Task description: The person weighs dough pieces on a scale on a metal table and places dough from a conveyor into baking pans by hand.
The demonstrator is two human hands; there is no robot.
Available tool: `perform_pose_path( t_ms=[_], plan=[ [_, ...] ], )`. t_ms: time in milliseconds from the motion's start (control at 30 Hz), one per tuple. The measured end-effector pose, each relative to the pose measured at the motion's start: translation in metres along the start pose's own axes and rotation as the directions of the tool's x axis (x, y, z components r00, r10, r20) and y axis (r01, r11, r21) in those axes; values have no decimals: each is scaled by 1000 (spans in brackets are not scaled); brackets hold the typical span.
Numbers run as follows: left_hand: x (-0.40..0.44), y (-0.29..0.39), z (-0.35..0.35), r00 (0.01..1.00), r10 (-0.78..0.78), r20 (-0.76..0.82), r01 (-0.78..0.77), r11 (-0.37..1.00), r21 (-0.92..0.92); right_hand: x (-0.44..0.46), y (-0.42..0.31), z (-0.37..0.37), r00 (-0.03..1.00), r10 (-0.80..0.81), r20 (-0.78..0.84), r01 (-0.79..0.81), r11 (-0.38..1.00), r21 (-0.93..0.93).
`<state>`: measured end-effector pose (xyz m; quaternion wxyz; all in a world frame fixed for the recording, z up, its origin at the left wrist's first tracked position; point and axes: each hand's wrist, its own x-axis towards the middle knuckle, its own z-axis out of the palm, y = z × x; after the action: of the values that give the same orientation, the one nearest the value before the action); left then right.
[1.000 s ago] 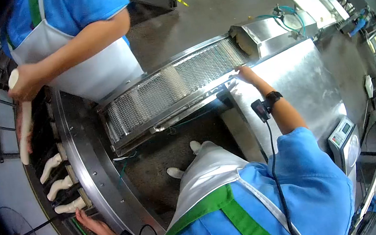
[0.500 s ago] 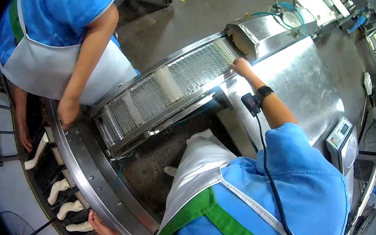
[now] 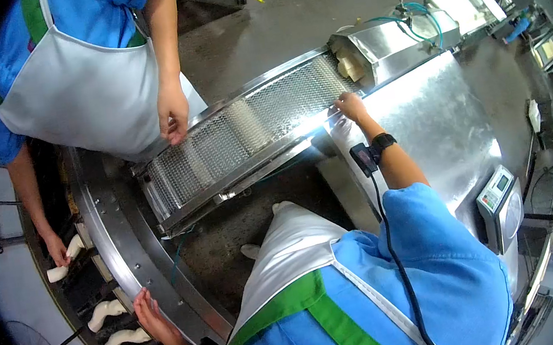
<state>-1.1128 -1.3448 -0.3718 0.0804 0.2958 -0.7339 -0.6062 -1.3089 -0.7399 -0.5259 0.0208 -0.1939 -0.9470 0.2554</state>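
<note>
Left hand (image 3: pixel 158 322): one, released, fingers extended, at the outer edge of the curved metal rail (image 3: pixel 108 229). White pieces (image 3: pixel 126 339): three, side by side in dark holders just outside that edge. Right hand (image 3: pixel 352 107): one, fingers bent, at the mesh conveyor's (image 3: pixel 249 124) near edge, by the worktop's (image 3: pixel 429 110) corner; grasp cannot be told. Co-worker's hand (image 3: pixel 57 250): one, on a further white piece (image 3: pixel 58 274).

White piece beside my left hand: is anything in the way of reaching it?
Nothing visible stands between your left hand and the white piece beside it. The other person's hand is farther along, at another piece.
</note>
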Motion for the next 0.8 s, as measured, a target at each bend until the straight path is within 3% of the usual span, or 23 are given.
perform_pose_path(
  t_ms=[100,167,200,267,300,333,367,400,533,567,733,800],
  plan=[
    [5,7,9,1000,-6,12,6,1000,-8,12,9,2,994,95,48,-99,992,75],
    [3,9,9,1000,2,4,-2,1000,22,27,27,10,984,109,-140,-114,993,-26],
    [0,14,18,999,-21,27,20,999,46,44,43,11,979,192,67,-187,980,-74],
    [-7,21,21,999,23,24,-25,997,68,43,33,17,998,10,54,-1,987,-158],
    [-14,24,25,994,86,65,-90,994,62,43,19,20,997,-49,64,55,995,-89],
    [-19,19,19,998,57,14,-58,995,81,45,5,28,994,-82,76,80,996,24],
    [-15,5,15,981,172,89,-179,981,77,50,0,29,994,-70,87,57,988,144],
    [-17,7,21,996,64,57,-66,997,41,53,-8,33,993,-50,106,23,969,245],
    [-29,-11,17,997,68,33,-69,997,20,61,-36,38,982,36,188,-132,835,534],
    [-32,-18,17,994,72,80,-75,997,35,60,-45,35,977,51,209,-167,791,589],
    [-26,-51,-1,997,73,23,-73,997,6,56,-86,18,947,68,313,-302,516,802],
    [-27,-52,-4,997,9,-77,-5,999,49,54,-91,4,937,50,345,-332,428,841]
  ],
)
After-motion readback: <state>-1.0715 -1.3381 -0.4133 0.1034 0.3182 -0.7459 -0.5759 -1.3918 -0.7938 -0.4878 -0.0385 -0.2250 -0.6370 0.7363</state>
